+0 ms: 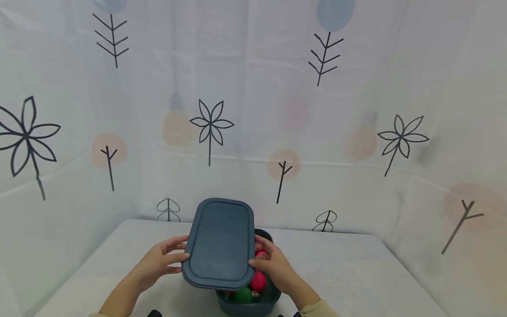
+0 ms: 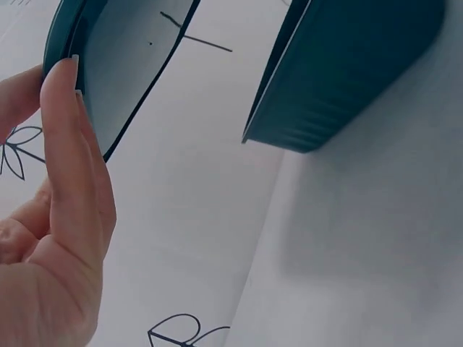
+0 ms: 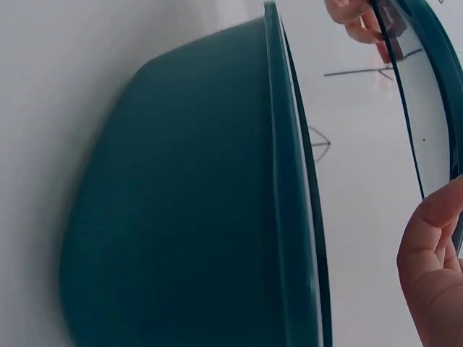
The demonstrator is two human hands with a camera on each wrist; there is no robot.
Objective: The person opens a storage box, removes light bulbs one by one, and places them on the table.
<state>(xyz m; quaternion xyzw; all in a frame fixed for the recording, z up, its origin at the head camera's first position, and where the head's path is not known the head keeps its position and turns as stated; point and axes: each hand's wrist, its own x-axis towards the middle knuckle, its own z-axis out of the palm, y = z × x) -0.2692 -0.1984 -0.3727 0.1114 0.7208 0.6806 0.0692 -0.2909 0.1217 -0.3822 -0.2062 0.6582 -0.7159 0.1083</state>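
A dark blue-green rectangular lid (image 1: 222, 242) with rounded corners is held up between both hands, tilted, over the matching deep box (image 1: 247, 308). My left hand (image 1: 158, 262) pinches the lid's left edge, thumb on the top face; in the left wrist view the fingers (image 2: 69, 144) reach the rim. On the opposite edge my right hand (image 1: 279, 270) pinches the lid, and in the right wrist view its thumb and fingers show at the rim. Inside the box lie a bright pink-red ball (image 1: 258, 281) and a round green thing (image 1: 243, 296). The lid hides much of the contents.
The box stands on a white table (image 1: 336, 273). Behind and at both sides hangs a pale curtain (image 1: 245, 185) printed with flowers and twigs. In the right wrist view the box wall (image 3: 181, 195) stands close to the right hand.
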